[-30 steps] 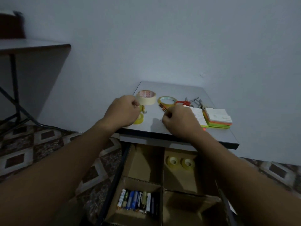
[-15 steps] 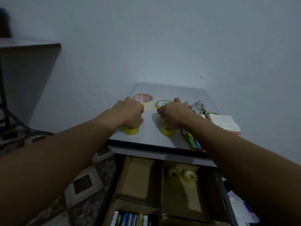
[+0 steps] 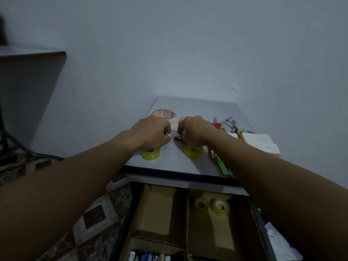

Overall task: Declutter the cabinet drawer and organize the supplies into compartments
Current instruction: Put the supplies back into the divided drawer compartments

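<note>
While both hands sit knuckles-up on the grey desk [image 3: 197,108], the left hand [image 3: 152,131] has its fingers curled under, and I cannot tell whether it holds anything. The right hand [image 3: 194,130] is curled as well, pinching a small red-tipped piece [image 3: 176,138] that pokes out between the two hands. A first small yellow tape roll [image 3: 150,153] lies under the left wrist, a second small yellow tape roll [image 3: 193,152] under the right wrist. Just beyond the left hand sits a wide cream masking-tape roll [image 3: 164,114]. Below the forearms the cardboard-divided drawer [image 3: 186,219] is open, with a pair of yellow tape rolls [image 3: 220,207] in the compartment beneath the right forearm.
</note>
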{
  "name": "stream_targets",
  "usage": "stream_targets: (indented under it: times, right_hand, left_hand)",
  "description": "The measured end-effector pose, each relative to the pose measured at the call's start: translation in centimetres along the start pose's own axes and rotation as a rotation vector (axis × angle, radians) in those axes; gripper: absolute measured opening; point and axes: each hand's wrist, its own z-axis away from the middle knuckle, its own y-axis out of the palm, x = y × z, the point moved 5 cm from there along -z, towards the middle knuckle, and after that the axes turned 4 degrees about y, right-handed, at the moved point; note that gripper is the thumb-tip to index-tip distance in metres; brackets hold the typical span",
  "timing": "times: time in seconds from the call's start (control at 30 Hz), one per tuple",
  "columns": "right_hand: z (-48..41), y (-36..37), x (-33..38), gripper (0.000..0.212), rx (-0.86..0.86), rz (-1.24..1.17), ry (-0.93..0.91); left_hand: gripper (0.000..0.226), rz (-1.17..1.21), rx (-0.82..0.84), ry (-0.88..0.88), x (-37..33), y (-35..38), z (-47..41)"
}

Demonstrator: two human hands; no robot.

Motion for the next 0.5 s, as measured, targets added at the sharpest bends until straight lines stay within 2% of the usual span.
stream_targets:
  times: [0.2,0.5]
  right_hand:
    - [0.2,-0.2,1.1,0.026,0.058,0.002,-0.018]
    - [-0.3,0.4,1.1,0.024,-0.031,0.033,0.034]
  left_hand:
    - [0.020,0.016,-0.020,0.023,-0.2,-0.2,0.6]
    - [0.020,0.012,-0.037,0.004,-0.4,-0.5,1.2]
